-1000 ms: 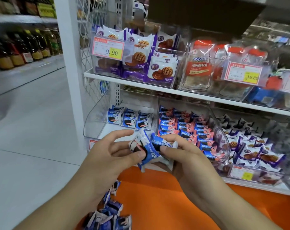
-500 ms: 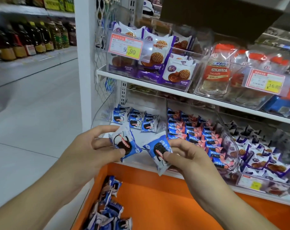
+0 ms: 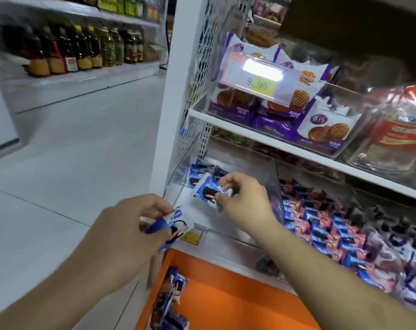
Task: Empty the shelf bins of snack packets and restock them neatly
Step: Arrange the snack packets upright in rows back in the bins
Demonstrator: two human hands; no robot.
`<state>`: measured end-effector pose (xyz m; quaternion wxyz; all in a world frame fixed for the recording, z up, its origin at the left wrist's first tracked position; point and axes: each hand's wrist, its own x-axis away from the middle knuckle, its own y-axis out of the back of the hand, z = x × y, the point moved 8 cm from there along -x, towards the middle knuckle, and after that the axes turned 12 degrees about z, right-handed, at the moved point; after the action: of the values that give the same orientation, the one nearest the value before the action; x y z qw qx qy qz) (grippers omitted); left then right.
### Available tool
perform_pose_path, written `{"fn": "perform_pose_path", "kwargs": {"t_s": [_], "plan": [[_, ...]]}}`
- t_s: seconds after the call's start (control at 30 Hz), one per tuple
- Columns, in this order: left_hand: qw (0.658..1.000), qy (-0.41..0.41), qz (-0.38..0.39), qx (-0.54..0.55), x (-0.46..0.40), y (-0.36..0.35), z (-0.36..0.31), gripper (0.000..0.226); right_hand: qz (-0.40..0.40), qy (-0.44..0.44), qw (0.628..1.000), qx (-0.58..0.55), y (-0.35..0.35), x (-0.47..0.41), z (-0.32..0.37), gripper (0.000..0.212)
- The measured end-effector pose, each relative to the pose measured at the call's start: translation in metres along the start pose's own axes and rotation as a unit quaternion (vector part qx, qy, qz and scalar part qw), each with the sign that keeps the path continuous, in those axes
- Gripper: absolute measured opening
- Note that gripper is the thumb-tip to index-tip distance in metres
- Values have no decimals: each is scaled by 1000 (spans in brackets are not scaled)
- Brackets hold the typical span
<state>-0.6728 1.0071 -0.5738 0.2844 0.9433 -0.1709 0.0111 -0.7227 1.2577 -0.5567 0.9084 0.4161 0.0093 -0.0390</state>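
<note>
A second ago both hands met in front of the shelf over a small cluster of blue sandwich-cookie packets; half a second ago they had drawn apart with one packet each. Now the right hand (image 3: 244, 201) has carried its blue cookie packet (image 3: 208, 190) forward over the front lip of the clear shelf bin (image 3: 269, 167) at the left end of the lower shelf, thumb and fingertips pinching the packet's right edge. It hangs above the bin's bare white floor, just in front of the few packets already lined up at the back (image 3: 197, 173); whether it touches the floor cannot be told.

The left hand (image 3: 133, 225) hangs back, outside the bin's front left corner, its curled fingers gripping the second blue packet (image 3: 172, 227) near the yellow price tag (image 3: 191, 236) on the bin's front edge.

The change reads as restocking under way: the bin looks already emptied and is being refilled one packet at a time, working from the back row forward. Much of the floor is uncovered, and a loose heap of the same packets (image 3: 171, 298) waits on the orange ledge (image 3: 226, 303) below, at its left edge, so plenty appears left to do. The neighbouring bin of pink-and-blue packets (image 3: 326, 225) to the right sits full.
</note>
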Motion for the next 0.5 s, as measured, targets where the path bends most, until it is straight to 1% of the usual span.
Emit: {"fn": "perform_pose_path", "kwargs": {"t_s": [0.13, 0.23, 0.33, 0.43, 0.5], "plan": [[1000, 3, 13, 0, -11, 5, 12, 25, 37, 14, 997, 63, -41, -62, -10, 20], [1000, 4, 11, 16, -18, 8, 18, 22, 55, 25, 989, 137, -62, -88, -18, 19], [999, 8, 16, 48, -24, 8, 24, 21, 19, 55, 976, 209, -69, -96, -19, 16], [998, 6, 18, 52, -25, 9, 25, 18, -11, 62, 970, 233, -71, -98, -21, 16], [998, 4, 19, 53, -27, 8, 26, 18, -12, 60, 966, 250, -71, -98, -21, 19]]}}
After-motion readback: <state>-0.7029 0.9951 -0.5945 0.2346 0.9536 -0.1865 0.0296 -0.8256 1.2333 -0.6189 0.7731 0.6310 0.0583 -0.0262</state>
